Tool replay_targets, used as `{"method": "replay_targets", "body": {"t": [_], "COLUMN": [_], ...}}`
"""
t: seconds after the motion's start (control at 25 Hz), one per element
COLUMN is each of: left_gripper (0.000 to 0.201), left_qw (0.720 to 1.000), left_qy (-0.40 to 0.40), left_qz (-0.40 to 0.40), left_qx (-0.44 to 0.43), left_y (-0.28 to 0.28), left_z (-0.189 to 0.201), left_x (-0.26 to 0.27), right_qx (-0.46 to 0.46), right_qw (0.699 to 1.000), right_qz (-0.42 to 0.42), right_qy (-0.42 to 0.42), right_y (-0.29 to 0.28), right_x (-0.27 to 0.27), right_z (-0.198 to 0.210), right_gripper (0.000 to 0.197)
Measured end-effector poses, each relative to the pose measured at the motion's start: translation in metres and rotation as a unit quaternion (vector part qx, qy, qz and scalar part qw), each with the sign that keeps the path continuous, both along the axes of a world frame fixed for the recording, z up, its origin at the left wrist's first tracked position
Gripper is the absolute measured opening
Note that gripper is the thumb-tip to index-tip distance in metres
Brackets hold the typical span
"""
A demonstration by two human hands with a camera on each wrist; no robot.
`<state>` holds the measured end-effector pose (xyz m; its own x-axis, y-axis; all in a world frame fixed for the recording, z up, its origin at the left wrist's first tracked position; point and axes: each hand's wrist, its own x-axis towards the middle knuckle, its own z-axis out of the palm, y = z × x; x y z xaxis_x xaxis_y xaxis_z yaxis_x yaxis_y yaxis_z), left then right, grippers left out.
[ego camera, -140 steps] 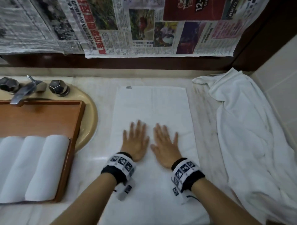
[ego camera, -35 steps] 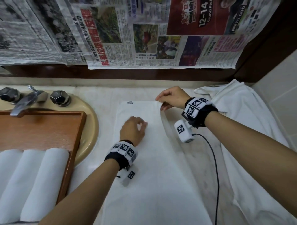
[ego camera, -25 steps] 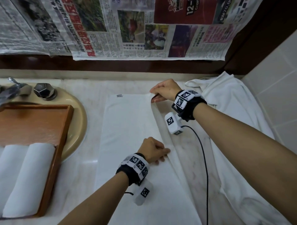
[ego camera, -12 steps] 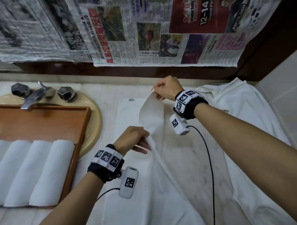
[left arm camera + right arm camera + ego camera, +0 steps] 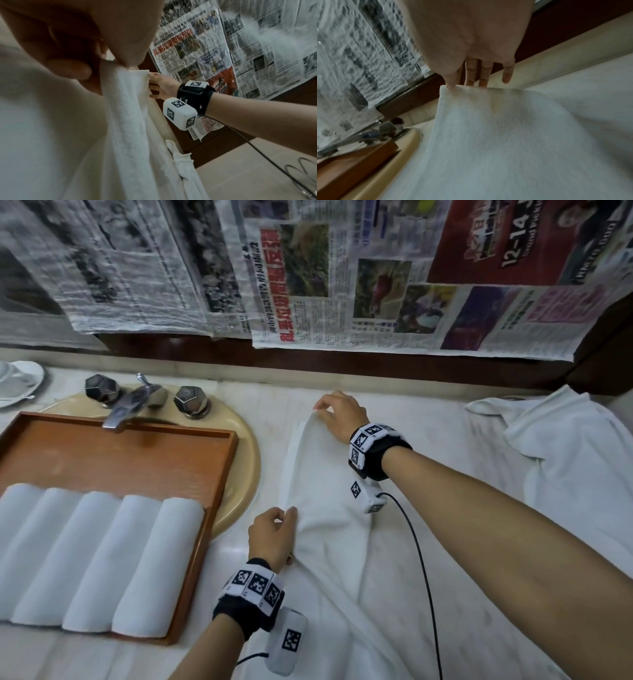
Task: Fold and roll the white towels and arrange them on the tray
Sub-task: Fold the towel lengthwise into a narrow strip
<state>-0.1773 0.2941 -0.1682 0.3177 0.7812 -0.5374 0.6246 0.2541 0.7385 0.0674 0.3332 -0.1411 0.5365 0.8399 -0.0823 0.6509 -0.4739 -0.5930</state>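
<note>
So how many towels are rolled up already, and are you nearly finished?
Five rolled towels already lie side by side in the wooden tray. One flat towel is in hand: the right hand pinches its far corner and the left hand pinches its edge, folding it lengthwise. It is not rolled yet. A crumpled white cloth waits on the right, so not quite finished.

the near end of the white towel (image 5: pixel 329 570) runs off the head view's bottom edge. the rolled towels (image 5: pixel 99 559) and wooden tray (image 5: pixel 219 501) are cut by the left edge. the left hand (image 5: pixel 72 44) fills its wrist view, fingertips buried in cloth. the faucet (image 5: pixel 368 135) is blurred.
</note>
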Motion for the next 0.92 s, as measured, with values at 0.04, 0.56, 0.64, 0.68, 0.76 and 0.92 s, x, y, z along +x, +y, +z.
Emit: {"method": "replay_targets", "body": {"t": [0.04, 0.56, 0.64, 0.68, 0.76, 0.92], "left_gripper": [0.035, 0.023, 0.025, 0.025, 0.024, 0.022], "left_qw": [1.0, 0.986, 0.988, 0.988, 0.989, 0.988], "left_qy": [0.014, 0.082, 0.067, 0.058, 0.05, 0.054], "left_qz": [0.003, -0.043, -0.03, -0.023, -0.014, -0.002], "left_qx": [0.008, 0.136, 0.139, 0.139, 0.139, 0.148], "left_y": [0.003, 0.03, 0.027, 0.026, 0.025, 0.025], "left_z": [-0.003, -0.024, -0.028, -0.029, -0.031, -0.032], "left_x": [0.0, 0.023, 0.02, 0.019, 0.018, 0.016], "right_qx": [-0.008, -0.161, -0.172, -0.176, -0.186, -0.219], "right_qw": [1.0, 0.985, 0.983, 0.982, 0.98, 0.971], "right_qz": [0.01, 0.046, 0.054, 0.059, 0.061, 0.074], "right_qy": [-0.001, -0.028, -0.021, -0.023, -0.031, -0.069], "right_y": [0.003, 0.021, 0.022, 0.023, 0.024, 0.028], "right_x": [-0.002, 0.015, 0.017, 0.018, 0.017, 0.011], "right_z": [-0.005, -0.035, -0.03, -0.027, -0.022, -0.019], "right_gripper": [0.018, 0.027, 0.021, 0.02, 0.019, 0.026]}}
